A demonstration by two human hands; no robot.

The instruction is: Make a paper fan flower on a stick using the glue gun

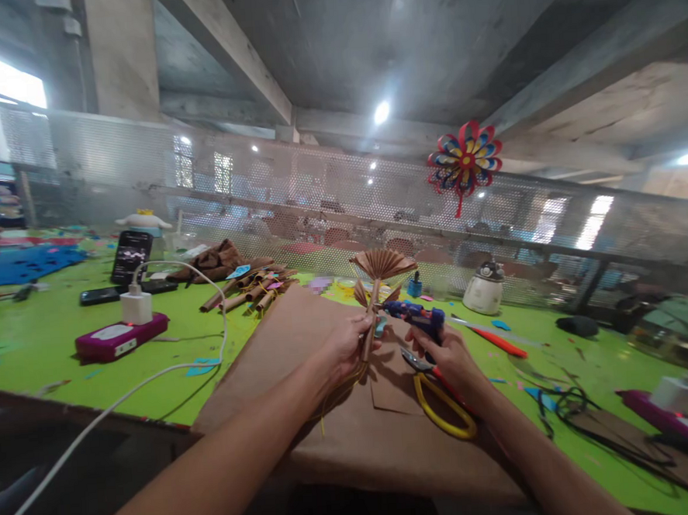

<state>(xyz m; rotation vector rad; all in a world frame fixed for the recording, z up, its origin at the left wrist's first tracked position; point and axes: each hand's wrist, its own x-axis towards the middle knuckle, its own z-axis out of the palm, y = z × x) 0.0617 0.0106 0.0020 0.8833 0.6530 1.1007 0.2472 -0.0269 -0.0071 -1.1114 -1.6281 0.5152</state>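
Observation:
My left hand (345,346) is closed round the stem of a brown paper fan flower (381,265), holding it upright over a sheet of brown paper (302,330). My right hand (446,354) grips a blue glue gun (417,315), its nozzle pointing left at the flower's stem just below the pleated head. Yellow-handled scissors (443,411) lie on the brown paper under my right wrist.
The green table (57,337) carries a pile of rolled brown paper stems (246,288), a magenta power bank (119,337) with a white charger and cable, phones (129,256), a small white appliance (483,288) and black cables (563,407). A colourful paper pinwheel (464,157) hangs on the mesh fence.

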